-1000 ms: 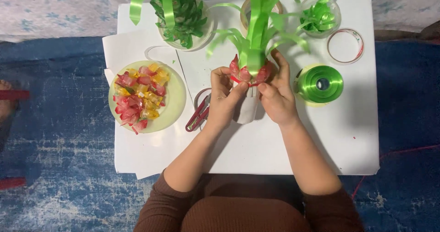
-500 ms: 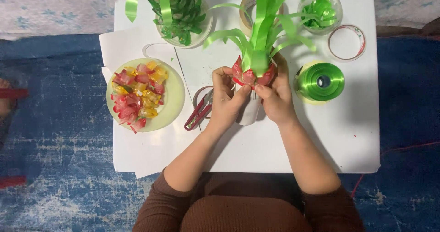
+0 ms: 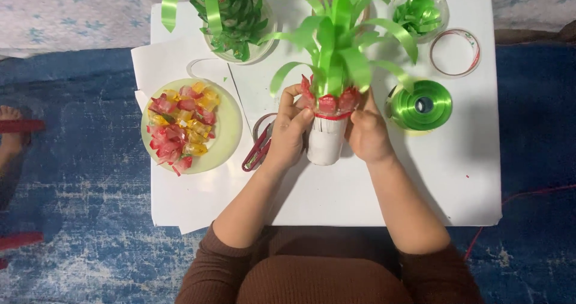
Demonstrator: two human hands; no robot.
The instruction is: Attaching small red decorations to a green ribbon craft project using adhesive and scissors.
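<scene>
Both hands grasp the white cup (image 3: 326,143): left hand (image 3: 290,130) pinching its red petals (image 3: 329,103), right hand (image 3: 367,135) clasping its right side on the counter (image 3: 444,178).

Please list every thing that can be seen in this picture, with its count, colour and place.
white cup craft: 1, white with red petals and green ribbon leaves, centre, between both hands
plate of folded pieces: 1, pale green, red and yellow pieces, left
scissors: 1, red handles, beside left hand
ribbon spool: 1, green, right
tape ring: 1, white and red, far right
bowl of ribbon bits: 1, clear, green, top right
leaf craft in bowl: 1, green, top left
table: 1, white
rug: 1, blue
left hand: pinching petals
right hand: on cup
</scene>
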